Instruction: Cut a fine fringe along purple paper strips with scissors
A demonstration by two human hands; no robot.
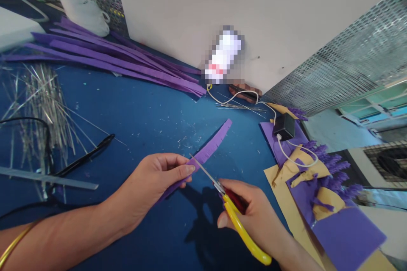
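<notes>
My left hand pinches a purple felt-like strip between thumb and fingers. Small cuts run along one edge of the strip, and its far end points up and to the right. My right hand grips a pair of scissors with a yellow handle and a second, dark red handle. Their blades reach the strip just beyond my left thumb. Part of the strip trails below my left hand, partly hidden by it.
Long purple strips lie at the back left beside a white mug. Thin metal wires spread at the left. A phone leans on a pale panel, cabled to a black adapter. Wrapped purple flowers lie right, on purple sheets.
</notes>
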